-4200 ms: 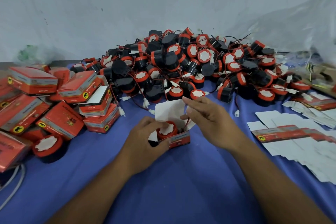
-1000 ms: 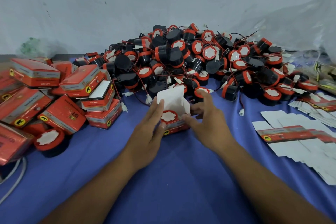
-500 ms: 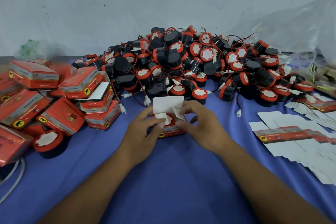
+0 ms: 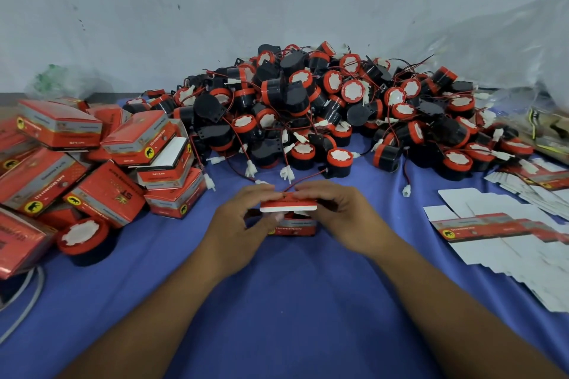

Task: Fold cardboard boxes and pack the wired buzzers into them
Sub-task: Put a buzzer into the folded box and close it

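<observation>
Box first: the small red cardboard box [image 4: 292,226] sits on the blue cloth [image 4: 277,301] at the centre of the frame, directly between your hands, with its long axis running left to right across the picture. Your left hand [image 4: 243,221] grips its left end and your right hand [image 4: 341,212] grips its right end, with the fingers curled over the top. Both hands are clamped on the one box, and neither is nearer to it than the other.

The white-lined red lid flap [image 4: 288,205] lies almost level over the opening. Its free edge points toward the bottom of the frame (toward you), and it appears hinged along the far side. As I read it, the closing turns on that: the free edge has to come down and tuck behind the near wall, so press evenly from both ends along the whole long edge.

A thin red wire [image 4: 308,179] shows just above the box. I cannot tell whether it belongs to the buzzer inside; if it does, it could catch under the lid.

The heap of black-and-red wired buzzers [image 4: 308,111] fills the upper centre. Closed red cardboard boxes [image 4: 107,194] lie at left, and flat white-and-red cardboard blanks [image 4: 492,224] at right.
</observation>
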